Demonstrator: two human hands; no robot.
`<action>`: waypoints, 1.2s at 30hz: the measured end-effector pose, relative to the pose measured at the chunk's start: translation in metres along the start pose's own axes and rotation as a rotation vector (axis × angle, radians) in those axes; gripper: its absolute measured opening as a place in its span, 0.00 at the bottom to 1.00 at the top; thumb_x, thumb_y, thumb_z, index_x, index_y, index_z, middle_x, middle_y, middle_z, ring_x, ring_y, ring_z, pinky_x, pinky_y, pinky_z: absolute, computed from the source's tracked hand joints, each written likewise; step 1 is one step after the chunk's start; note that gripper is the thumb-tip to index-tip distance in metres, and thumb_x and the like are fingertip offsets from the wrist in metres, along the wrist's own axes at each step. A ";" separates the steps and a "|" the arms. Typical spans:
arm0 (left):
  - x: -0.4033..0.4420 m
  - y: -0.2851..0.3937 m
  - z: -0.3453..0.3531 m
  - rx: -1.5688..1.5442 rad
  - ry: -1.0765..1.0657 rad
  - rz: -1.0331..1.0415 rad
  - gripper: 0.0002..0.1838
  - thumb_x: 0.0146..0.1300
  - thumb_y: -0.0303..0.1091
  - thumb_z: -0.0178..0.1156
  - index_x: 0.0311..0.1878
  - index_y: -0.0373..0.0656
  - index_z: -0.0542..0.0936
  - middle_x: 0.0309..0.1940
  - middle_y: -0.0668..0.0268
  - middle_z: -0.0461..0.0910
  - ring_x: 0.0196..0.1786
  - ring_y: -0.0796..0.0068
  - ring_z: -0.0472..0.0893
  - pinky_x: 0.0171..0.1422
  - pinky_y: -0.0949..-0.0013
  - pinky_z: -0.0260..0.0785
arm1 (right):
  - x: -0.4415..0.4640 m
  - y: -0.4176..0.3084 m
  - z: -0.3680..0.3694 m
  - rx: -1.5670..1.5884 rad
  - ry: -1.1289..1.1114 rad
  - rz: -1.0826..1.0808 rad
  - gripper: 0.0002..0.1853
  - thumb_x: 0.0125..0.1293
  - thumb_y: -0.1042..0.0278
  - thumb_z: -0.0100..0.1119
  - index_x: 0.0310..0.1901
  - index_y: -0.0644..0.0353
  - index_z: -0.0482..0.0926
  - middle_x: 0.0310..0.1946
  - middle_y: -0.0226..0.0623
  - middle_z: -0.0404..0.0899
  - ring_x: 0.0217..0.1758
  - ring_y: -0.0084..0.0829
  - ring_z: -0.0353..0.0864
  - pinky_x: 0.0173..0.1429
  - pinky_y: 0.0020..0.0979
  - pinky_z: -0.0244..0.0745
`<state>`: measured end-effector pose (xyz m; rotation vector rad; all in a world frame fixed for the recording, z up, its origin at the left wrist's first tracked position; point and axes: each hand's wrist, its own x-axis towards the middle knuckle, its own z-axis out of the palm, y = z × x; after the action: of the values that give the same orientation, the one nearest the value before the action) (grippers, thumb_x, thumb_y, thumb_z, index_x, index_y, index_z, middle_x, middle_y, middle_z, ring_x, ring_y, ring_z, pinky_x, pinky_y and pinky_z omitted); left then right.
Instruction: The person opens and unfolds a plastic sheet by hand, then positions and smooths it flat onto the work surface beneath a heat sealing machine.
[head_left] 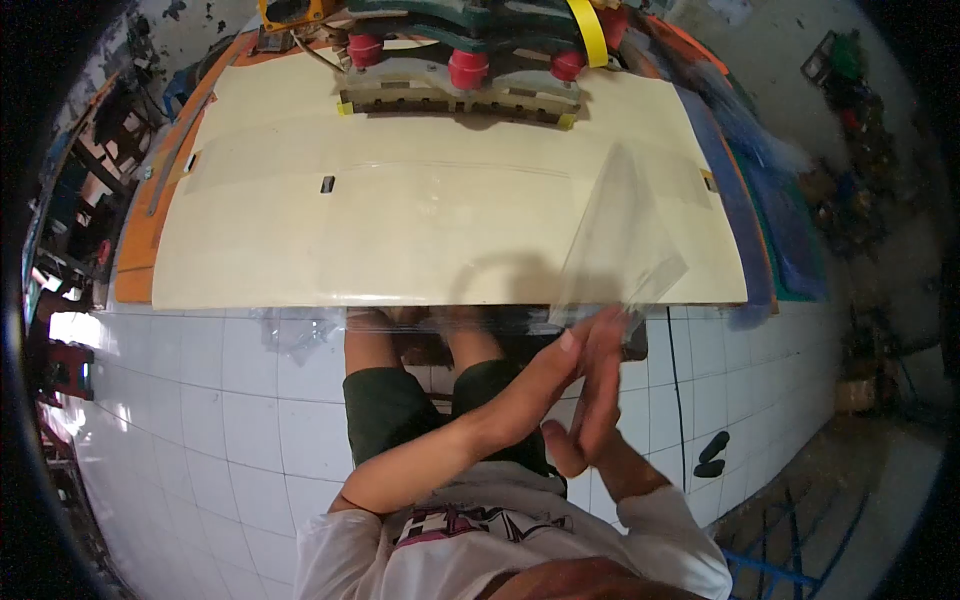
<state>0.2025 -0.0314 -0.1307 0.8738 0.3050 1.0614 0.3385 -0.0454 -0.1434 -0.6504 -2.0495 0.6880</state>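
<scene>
A clear plastic sheet [622,235] stands tilted over the right part of the cream table surface [400,230], near its front edge. My left hand [572,345] and my right hand [600,385] are close together at the sheet's lower end, just off the table edge. The fingers of both hands meet around the bottom of the plastic, pressed together. Part of my right hand is behind my left hand. The exact grip of each finger is hard to make out.
A green machine with red knobs [467,68] stands at the table's back. Blue plastic sheeting [725,200] lies along the right side. An orange board [140,245] shows at the left. Black sandals [711,455] lie on the tiled floor at the right.
</scene>
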 end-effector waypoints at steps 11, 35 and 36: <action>0.020 0.039 0.013 -0.071 0.359 0.277 0.35 0.73 0.36 0.54 0.76 0.40 0.50 0.56 0.45 0.78 0.59 0.54 0.79 0.64 0.57 0.71 | -0.017 0.011 0.033 0.212 0.465 0.003 0.45 0.64 0.59 0.63 0.73 0.71 0.47 0.72 0.64 0.53 0.73 0.59 0.59 0.72 0.56 0.58; -0.096 0.082 -0.053 0.550 0.838 0.070 0.36 0.66 0.25 0.59 0.73 0.38 0.54 0.24 0.59 0.82 0.24 0.75 0.80 0.29 0.73 0.75 | 0.010 0.039 -0.020 0.546 0.707 0.783 0.17 0.66 0.72 0.60 0.54 0.67 0.71 0.28 0.37 0.81 0.29 0.25 0.82 0.22 0.28 0.80; -0.098 0.083 -0.054 0.589 0.894 0.070 0.36 0.65 0.26 0.61 0.73 0.39 0.55 0.24 0.61 0.82 0.25 0.75 0.81 0.29 0.73 0.74 | 0.011 0.038 -0.017 0.532 0.706 0.771 0.18 0.66 0.72 0.60 0.55 0.67 0.71 0.28 0.37 0.81 0.29 0.25 0.82 0.22 0.28 0.80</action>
<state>0.0693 -0.0730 -0.1203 0.8734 1.3953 1.4153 0.3547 -0.0068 -0.1545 -1.1610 -0.8767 1.1716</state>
